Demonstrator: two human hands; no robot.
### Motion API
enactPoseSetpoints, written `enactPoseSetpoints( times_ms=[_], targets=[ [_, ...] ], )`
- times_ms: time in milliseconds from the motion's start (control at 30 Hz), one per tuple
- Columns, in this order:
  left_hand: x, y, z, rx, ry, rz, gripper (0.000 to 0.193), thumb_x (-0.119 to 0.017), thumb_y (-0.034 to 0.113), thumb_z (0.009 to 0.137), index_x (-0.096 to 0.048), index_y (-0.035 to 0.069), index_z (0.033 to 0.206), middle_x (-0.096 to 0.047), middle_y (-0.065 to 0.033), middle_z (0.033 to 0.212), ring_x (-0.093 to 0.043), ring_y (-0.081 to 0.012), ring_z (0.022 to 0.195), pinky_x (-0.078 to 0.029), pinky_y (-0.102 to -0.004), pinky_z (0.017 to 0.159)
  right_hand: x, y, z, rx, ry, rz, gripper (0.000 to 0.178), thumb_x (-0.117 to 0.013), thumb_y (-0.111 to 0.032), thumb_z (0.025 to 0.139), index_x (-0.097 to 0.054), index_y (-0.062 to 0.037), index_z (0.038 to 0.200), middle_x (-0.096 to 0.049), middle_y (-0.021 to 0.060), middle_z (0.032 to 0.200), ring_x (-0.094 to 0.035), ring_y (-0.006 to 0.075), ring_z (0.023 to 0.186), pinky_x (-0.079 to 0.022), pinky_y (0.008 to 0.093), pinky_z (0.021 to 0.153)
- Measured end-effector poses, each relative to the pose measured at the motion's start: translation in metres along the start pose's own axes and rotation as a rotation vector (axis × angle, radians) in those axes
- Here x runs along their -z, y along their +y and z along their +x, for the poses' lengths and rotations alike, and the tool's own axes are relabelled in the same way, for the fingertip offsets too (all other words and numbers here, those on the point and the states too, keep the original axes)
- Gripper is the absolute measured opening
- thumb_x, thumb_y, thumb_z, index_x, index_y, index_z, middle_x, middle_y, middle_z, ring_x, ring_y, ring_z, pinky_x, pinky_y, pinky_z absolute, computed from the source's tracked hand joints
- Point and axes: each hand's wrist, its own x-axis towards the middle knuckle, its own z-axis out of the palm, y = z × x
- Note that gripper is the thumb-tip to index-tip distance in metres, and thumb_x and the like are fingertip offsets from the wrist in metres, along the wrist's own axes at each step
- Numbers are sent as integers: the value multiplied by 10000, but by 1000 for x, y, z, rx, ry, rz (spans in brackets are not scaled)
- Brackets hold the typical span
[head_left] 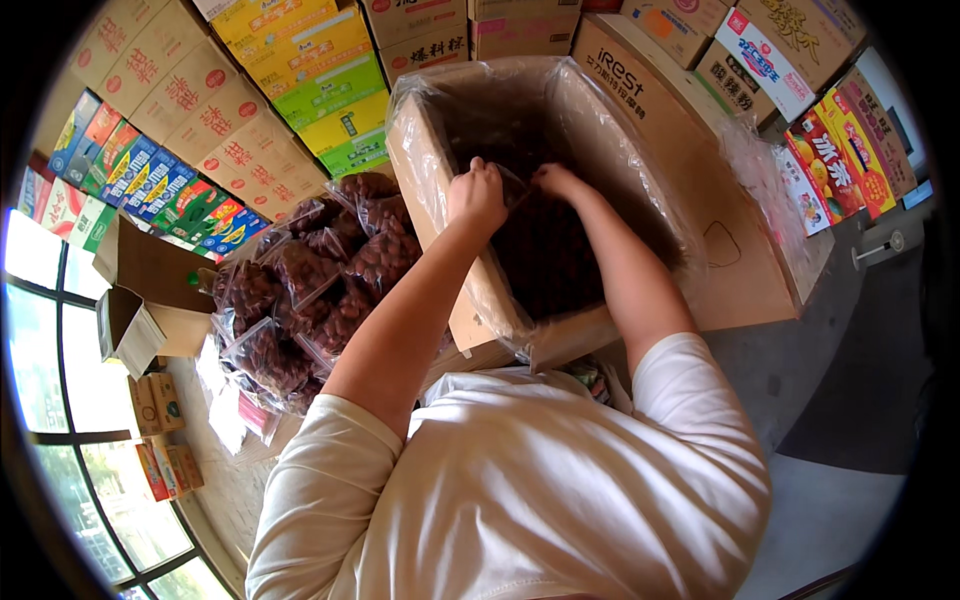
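A large cardboard box lined with clear plastic stands in front of me, with dark red-brown dried fruit, like dates, inside. My left hand is closed over the box's left side, pinching the edge of a clear plastic bag. Deeper in the box, my right hand has its fingertips pressed together at the bag's other side. Shadow hides how full this bag is. Left of the box lies a heap of clear bags filled with the same fruit.
Stacked cartons and yellow and green boxes line the back. A tall flat carton leans behind the lined box, with loose clear plastic at its right. An open carton stands at the left, near the window.
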Motion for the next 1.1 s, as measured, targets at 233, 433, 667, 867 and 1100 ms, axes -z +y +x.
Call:
enactPoseSetpoints(
  times_ms=[233, 433, 667, 867, 1100],
  targets=[
    [4, 4, -1, 18, -17, -5, 319, -645, 98, 697, -540, 21, 988, -530, -143, 1076, -625, -305, 869, -511, -366, 749, -83, 29, -12, 301, -491, 21, 418, -551, -192, 821, -546, -85, 1225, -514, 137, 1292, -480, 239, 1165, -354, 367, 997],
    [2, -2, -2, 10, -5, -21, 302, -608, 71, 716, -542, 7, 1004, -534, -157, 1056, -614, -308, 856, -493, -364, 759, -85, -28, -65, 152, -357, -203, 596, -579, -380, 799, -459, -103, 1313, -450, 159, 1352, -415, 307, 1254, -312, 381, 1039],
    [6, -1, -3, 5, -56, -7, 296, -612, 90, 716, -544, 17, 995, -541, -140, 1050, -615, -270, 872, -482, -340, 764, -72, -45, -81, 358, -649, 47, 572, -511, -392, 842, -467, -52, 1300, -437, 178, 1359, -391, 292, 1272, -279, 395, 1060],
    [8, 1, -3, -7, -61, -2, 294, -610, 95, 716, -550, 23, 994, -544, -137, 1045, -613, -261, 880, -476, -330, 767, -65, -58, -85, 335, -825, -164, 666, -567, -419, 811, -413, -58, 1349, -378, 147, 1410, -346, 266, 1296, -232, 366, 1094],
    [9, 2, -2, -7, -67, 1, 290, -609, 97, 716, -554, 22, 990, -548, -134, 1045, -612, -261, 892, -477, -335, 775, -98, -21, -59, 413, -798, -342, 720, -542, -478, 806, -380, -55, 1366, -361, 173, 1414, -328, 286, 1307, -247, 387, 1080]
  ],
)
